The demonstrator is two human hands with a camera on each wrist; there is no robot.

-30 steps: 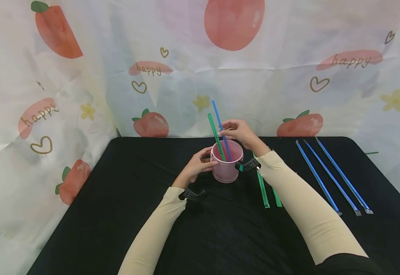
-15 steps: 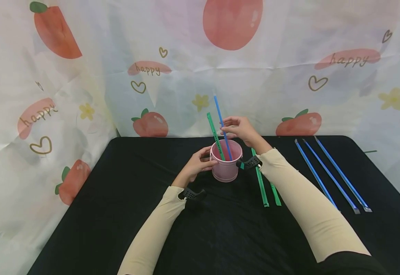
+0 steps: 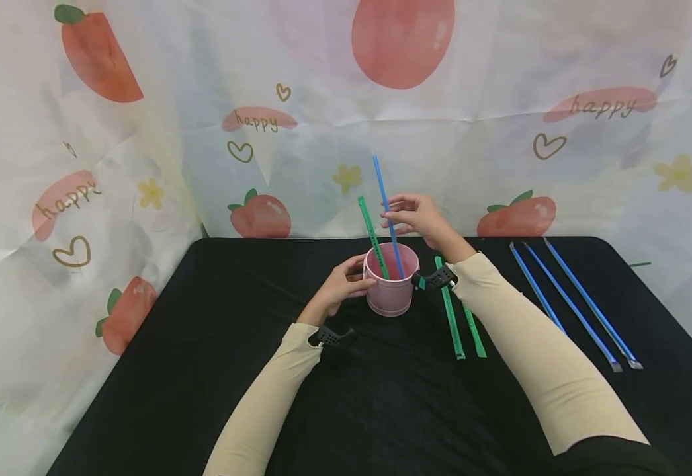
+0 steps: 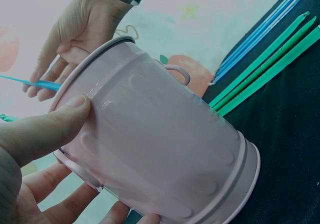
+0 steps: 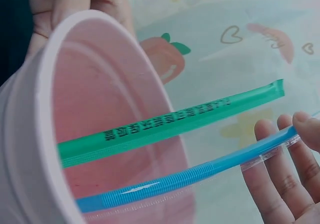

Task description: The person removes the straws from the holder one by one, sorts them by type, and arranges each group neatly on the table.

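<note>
A small pink bucket [image 3: 389, 301] stands upright on the black table. My left hand [image 3: 346, 281] holds it from the left, the thumb [image 4: 60, 126] pressed on its outer wall near the rim. Above the bucket, my right hand [image 3: 420, 215] pinches a blue straw [image 5: 190, 176] in a clear wrapper between thumb and fingers. The straw's lower part is inside the bucket. Beside it, a green-wrapped straw [image 5: 200, 116] with dark printing leans against the inner rim, untouched by either hand. The lower ends of both straws are hidden in the bucket.
Green-wrapped straws [image 3: 452, 317] lie just right of the bucket, partly under the right forearm. Farther right, three blue straws [image 3: 590, 301] lie side by side. A printed cloth [image 3: 322, 53] hangs behind the table's far edge.
My right hand has risen slightly, and the blue straw has moved up with it and stands a little more upright. The left hand and the bucket have stayed in place.
</note>
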